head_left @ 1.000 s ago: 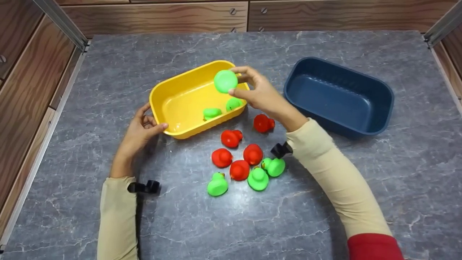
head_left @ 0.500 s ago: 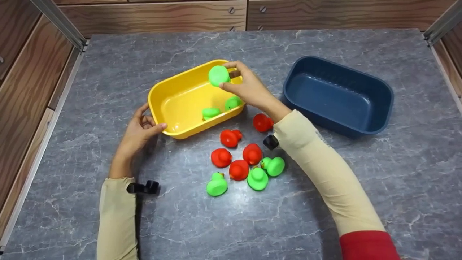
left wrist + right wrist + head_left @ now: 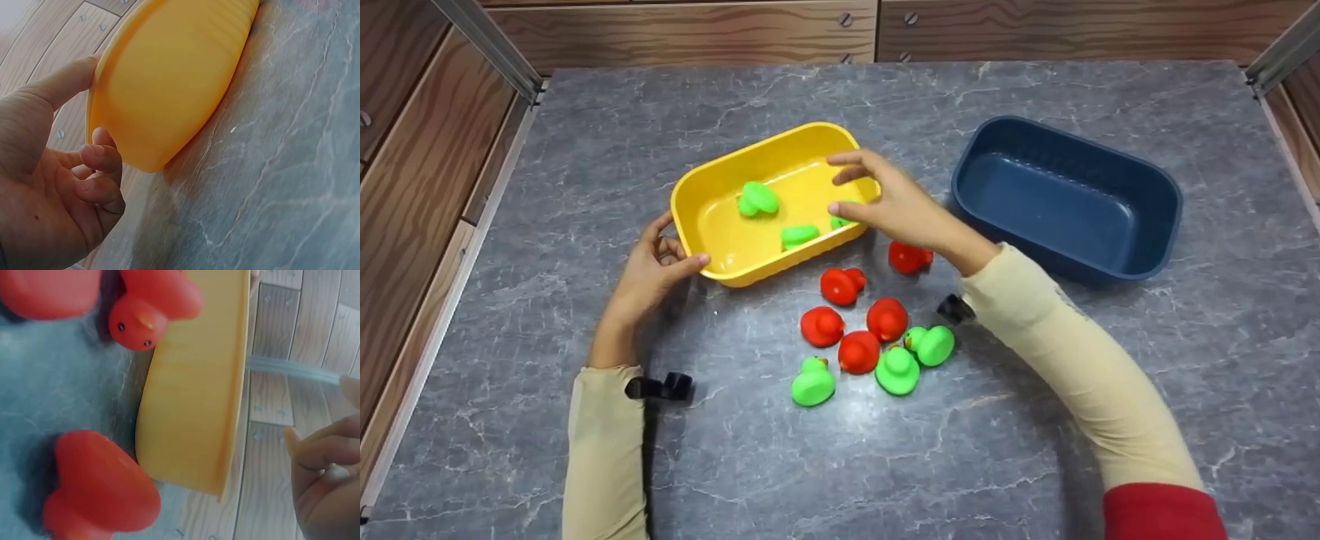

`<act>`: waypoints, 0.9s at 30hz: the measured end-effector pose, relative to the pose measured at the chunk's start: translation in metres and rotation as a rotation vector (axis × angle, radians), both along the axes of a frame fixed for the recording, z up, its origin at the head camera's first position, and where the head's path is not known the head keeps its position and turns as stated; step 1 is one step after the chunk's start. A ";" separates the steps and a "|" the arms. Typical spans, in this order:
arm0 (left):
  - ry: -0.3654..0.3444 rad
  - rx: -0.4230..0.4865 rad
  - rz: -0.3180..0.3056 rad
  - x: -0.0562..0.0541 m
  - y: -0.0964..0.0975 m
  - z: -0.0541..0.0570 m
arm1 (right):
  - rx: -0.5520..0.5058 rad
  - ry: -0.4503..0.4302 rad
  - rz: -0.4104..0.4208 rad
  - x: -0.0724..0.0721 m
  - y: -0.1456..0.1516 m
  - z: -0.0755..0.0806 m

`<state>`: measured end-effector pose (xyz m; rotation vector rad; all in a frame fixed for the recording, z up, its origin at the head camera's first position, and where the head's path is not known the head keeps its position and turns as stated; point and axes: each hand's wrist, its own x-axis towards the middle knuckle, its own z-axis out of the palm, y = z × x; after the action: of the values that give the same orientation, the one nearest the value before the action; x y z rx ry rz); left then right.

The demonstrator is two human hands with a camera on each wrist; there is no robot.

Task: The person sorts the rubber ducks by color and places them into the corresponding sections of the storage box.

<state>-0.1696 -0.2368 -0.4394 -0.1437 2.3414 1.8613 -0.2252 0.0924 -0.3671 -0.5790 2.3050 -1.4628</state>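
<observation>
My left hand (image 3: 641, 277) grips the near left corner of a yellow plastic tub (image 3: 720, 169). In the left wrist view its thumb lies on the tub's rim and its other fingers curl against the outer wall. Over the tub's right end, my right hand (image 3: 896, 196) hovers with fingers apart and nothing between them. Inside the tub are a green rubber duck (image 3: 757, 199) lying tipped at the left, another green duck (image 3: 799, 237) by the near wall, and a third green duck (image 3: 842, 217) partly hidden behind my right thumb.
Several red rubber ducks (image 3: 840, 286) and three green ducks (image 3: 813, 382) lie on the grey marbled table (image 3: 735, 465) in front of the tub. A dark blue tub (image 3: 1057, 199) stands to the right. Wood-patterned panels (image 3: 682, 34) border the back and sides.
The green duck that my right hand held over the tub is now inside it, let go. My right hand has spread its fingers and drawn back right. My left hand stays put.
</observation>
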 end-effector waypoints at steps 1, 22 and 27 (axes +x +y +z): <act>0.001 -0.004 -0.001 0.000 0.000 0.000 | -0.007 0.002 0.018 0.004 0.003 -0.001; -0.004 -0.029 0.002 -0.001 0.000 0.001 | 0.060 0.057 0.119 0.075 0.081 -0.028; -0.016 -0.036 0.007 -0.001 0.001 0.001 | 0.091 0.044 0.141 0.086 0.095 -0.038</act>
<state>-0.1705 -0.2359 -0.4383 -0.1704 2.3679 1.8144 -0.1394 0.1877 -0.4049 -0.7383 2.2992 -1.2859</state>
